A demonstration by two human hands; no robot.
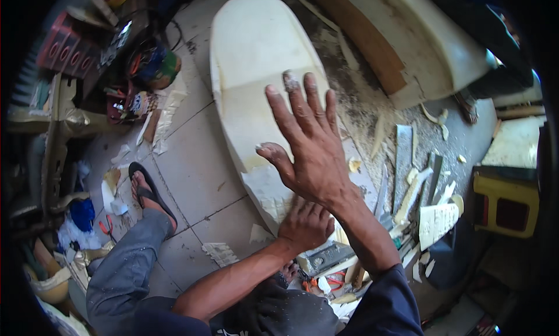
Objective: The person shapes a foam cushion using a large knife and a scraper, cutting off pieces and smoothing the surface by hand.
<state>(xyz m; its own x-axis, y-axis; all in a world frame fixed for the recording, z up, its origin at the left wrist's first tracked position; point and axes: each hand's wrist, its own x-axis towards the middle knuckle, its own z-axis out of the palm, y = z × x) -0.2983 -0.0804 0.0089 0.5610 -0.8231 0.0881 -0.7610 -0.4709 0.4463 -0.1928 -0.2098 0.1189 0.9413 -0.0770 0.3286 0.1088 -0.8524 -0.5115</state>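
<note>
A long, pale cream foam block (256,33) with a rounded far end stretches away from me over the tiles. Its near part has a rough, grooved surface. My right hand (311,132) is open above its middle, palm down with fingers spread; whether it touches the foam I cannot tell. White dust or a wrapping covers one fingertip. My left hand (305,222) is closed, its fingers curled at the block's near end, partly hidden behind my right wrist. Close to it lies a grey metal tool (326,259), perhaps a plane.
Foam offcuts (439,222), flat metal strips (403,161) and dust litter the floor at right. A large curved cream piece (448,57) stands at back right, near another person's foot (467,106). A yellow stool-like object (506,205) is far right; containers (160,68) crowd the left.
</note>
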